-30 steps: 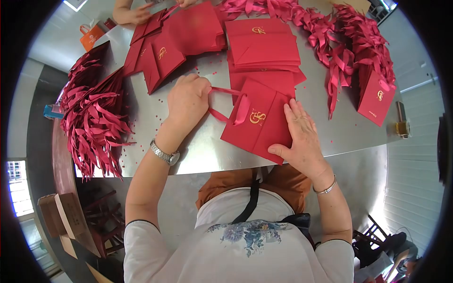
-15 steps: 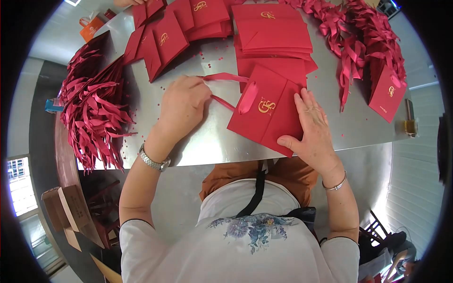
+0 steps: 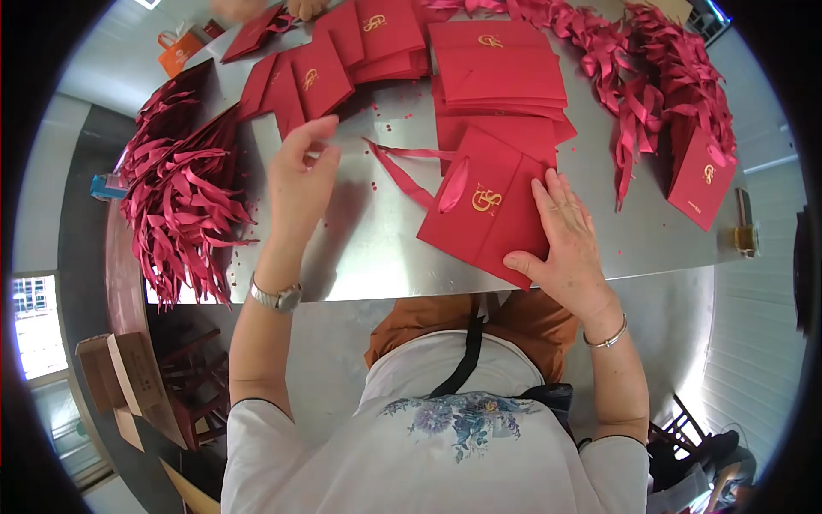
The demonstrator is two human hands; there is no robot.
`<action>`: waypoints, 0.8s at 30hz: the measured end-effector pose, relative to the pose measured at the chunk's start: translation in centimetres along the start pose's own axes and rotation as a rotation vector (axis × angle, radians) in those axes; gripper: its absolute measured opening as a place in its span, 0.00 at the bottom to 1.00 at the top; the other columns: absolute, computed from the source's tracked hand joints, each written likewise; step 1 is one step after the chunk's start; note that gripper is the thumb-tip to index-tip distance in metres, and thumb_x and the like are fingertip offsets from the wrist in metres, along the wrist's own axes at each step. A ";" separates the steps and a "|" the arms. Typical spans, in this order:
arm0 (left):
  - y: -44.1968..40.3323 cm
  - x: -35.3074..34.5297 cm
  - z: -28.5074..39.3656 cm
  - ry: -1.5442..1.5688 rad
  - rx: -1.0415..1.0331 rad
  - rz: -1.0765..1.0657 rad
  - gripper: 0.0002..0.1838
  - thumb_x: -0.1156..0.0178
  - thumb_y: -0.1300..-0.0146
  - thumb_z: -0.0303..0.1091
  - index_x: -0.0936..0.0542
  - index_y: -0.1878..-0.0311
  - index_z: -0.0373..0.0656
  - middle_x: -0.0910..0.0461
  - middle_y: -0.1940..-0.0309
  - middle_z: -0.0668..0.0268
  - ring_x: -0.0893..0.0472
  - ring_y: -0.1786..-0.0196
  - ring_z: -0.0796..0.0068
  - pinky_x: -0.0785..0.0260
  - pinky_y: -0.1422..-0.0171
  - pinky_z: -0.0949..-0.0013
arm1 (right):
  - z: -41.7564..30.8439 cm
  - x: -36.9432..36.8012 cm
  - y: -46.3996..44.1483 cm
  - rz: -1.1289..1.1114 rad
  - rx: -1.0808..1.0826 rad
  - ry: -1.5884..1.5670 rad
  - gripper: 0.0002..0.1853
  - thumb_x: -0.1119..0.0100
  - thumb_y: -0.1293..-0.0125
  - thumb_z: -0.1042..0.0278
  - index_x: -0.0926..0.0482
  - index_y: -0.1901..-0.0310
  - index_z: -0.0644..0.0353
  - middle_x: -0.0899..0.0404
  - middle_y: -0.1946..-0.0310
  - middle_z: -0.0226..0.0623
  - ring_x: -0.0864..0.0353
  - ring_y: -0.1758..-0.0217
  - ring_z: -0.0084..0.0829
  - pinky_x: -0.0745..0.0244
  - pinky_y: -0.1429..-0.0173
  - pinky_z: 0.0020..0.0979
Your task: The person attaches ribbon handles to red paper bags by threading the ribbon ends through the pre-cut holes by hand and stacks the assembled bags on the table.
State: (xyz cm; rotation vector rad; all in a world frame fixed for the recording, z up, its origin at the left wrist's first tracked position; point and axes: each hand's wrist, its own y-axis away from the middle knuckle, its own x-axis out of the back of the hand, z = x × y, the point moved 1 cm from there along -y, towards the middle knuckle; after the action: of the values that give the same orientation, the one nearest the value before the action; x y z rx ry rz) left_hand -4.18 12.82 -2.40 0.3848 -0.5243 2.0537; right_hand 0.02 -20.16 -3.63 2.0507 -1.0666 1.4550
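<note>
A flat red paper bag (image 3: 492, 218) with a gold logo lies tilted on the metal table near its front edge. Its pink ribbon handle (image 3: 402, 180) trails out to the left, the loose ends resting on the tabletop. My right hand (image 3: 569, 240) lies along the bag's right side, fingers stretched out over its edge and thumb on the near corner. Raised above the table, left of the ribbon ends, my left hand (image 3: 301, 184) has thumb and forefinger apart with nothing visible between them.
Stacked red bags (image 3: 501, 73) lie just beyond, with more fanned bags (image 3: 317, 81) to their left. Ribboned bags (image 3: 184, 197) are heaped at left; others (image 3: 702, 176) stand at right. Another person's hand (image 3: 304, 7) shows at the far edge. Small red dots are scattered about.
My left hand has let go of the ribbon and lifted away to the left. The ribbon ends have dropped loose. My right hand stays on the bag.
</note>
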 end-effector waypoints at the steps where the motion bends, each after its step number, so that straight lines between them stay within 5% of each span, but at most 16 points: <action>1: 0.9 0.0 0.7 0.026 0.051 0.014 0.14 0.44 0.36 0.19 0.19 0.47 0.36 0.19 0.53 0.70 0.24 0.55 0.85 0.32 0.48 0.80 | 0.0 0.0 0.0 -0.010 -0.020 -0.003 0.51 0.31 0.47 0.43 0.42 0.27 0.62 0.46 0.25 0.54 0.50 0.20 0.47 0.57 0.20 0.44; 4: 2.9 -2.0 1.5 0.136 -0.034 -0.113 0.10 0.42 0.36 0.22 0.18 0.52 0.35 0.18 0.60 0.66 0.22 0.61 0.81 0.28 0.57 0.76 | 0.2 -0.2 0.1 0.012 -0.004 -0.008 0.51 0.30 0.48 0.43 0.42 0.27 0.62 0.46 0.25 0.54 0.50 0.20 0.48 0.57 0.20 0.44; 6: 3.1 -3.9 4.1 0.027 -0.195 -0.163 0.10 0.42 0.36 0.23 0.19 0.52 0.34 0.18 0.59 0.59 0.19 0.61 0.74 0.27 0.57 0.73 | 0.3 -0.3 0.1 0.029 0.007 -0.014 0.51 0.30 0.48 0.44 0.41 0.27 0.62 0.45 0.25 0.54 0.50 0.21 0.48 0.56 0.20 0.45; 7: 2.7 -4.9 4.8 -0.060 -0.191 -0.185 0.11 0.40 0.36 0.28 0.19 0.53 0.34 0.18 0.57 0.52 0.17 0.59 0.61 0.25 0.54 0.66 | 0.3 -0.3 0.2 0.044 0.023 -0.026 0.51 0.29 0.49 0.44 0.41 0.27 0.62 0.45 0.26 0.54 0.49 0.21 0.49 0.55 0.21 0.45; 9: 1.2 -7.1 5.9 -0.240 -0.242 -0.208 0.15 0.38 0.37 0.37 0.19 0.53 0.34 0.17 0.58 0.49 0.18 0.56 0.51 0.26 0.50 0.58 | 0.3 -0.3 0.3 0.086 0.052 -0.036 0.50 0.27 0.50 0.47 0.39 0.28 0.62 0.42 0.27 0.55 0.47 0.22 0.50 0.52 0.22 0.46; 11: 0.1 -8.4 6.7 -0.274 -0.176 -0.309 0.20 0.37 0.38 0.43 0.19 0.52 0.34 0.17 0.60 0.49 0.18 0.54 0.48 0.28 0.47 0.55 | 0.2 -0.1 0.4 0.124 0.076 -0.057 0.50 0.27 0.50 0.48 0.38 0.29 0.64 0.39 0.29 0.56 0.44 0.23 0.52 0.50 0.22 0.48; 16: -1.7 -9.7 7.2 -0.303 -0.104 -0.407 0.25 0.30 0.47 0.41 0.20 0.51 0.31 0.16 0.66 0.50 0.16 0.61 0.57 0.25 0.55 0.61 | 0.3 0.3 0.9 0.135 0.144 -0.070 0.49 0.28 0.48 0.47 0.39 0.30 0.66 0.36 0.31 0.53 0.42 0.24 0.50 0.48 0.22 0.48; 17: -2.5 -9.5 6.4 -0.216 -0.130 -0.480 0.23 0.29 0.48 0.36 0.20 0.53 0.31 0.17 0.70 0.58 0.17 0.68 0.70 0.27 0.63 0.69 | 0.4 0.2 1.0 0.150 0.162 -0.089 0.49 0.29 0.48 0.47 0.40 0.29 0.66 0.35 0.31 0.53 0.42 0.24 0.50 0.48 0.23 0.49; 19: -3.2 -8.5 8.1 -0.098 0.154 -0.700 0.17 0.30 0.46 0.32 0.19 0.56 0.32 0.19 0.74 0.67 0.22 0.70 0.82 0.32 0.68 0.75 | 0.8 0.5 1.1 0.146 0.205 -0.179 0.51 0.25 0.52 0.52 0.40 0.30 0.67 0.36 0.30 0.53 0.41 0.24 0.50 0.49 0.22 0.48; 22: -3.1 -7.1 9.4 0.090 0.155 -0.697 0.09 0.33 0.44 0.25 0.20 0.60 0.36 0.22 0.72 0.72 0.26 0.72 0.87 0.36 0.71 0.79 | 4.1 2.5 1.4 0.310 0.292 -0.371 0.36 0.30 0.43 0.62 0.31 0.33 0.61 0.29 0.34 0.48 0.32 0.29 0.49 0.36 0.28 0.43; 24: -2.0 -5.5 11.4 0.187 0.083 -0.656 0.08 0.37 0.43 0.20 0.23 0.60 0.36 0.22 0.71 0.72 0.25 0.71 0.86 0.34 0.69 0.80 | 7.2 4.1 1.3 0.508 0.130 -0.223 0.22 0.34 0.44 0.74 0.22 0.45 0.58 0.22 0.44 0.44 0.23 0.41 0.46 0.28 0.37 0.43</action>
State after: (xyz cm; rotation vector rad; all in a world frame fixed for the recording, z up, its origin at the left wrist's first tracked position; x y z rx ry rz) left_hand 1.00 3.97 5.23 0.3510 -0.1616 1.4562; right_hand 4.10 -27.45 -2.69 2.1700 -1.7232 1.5811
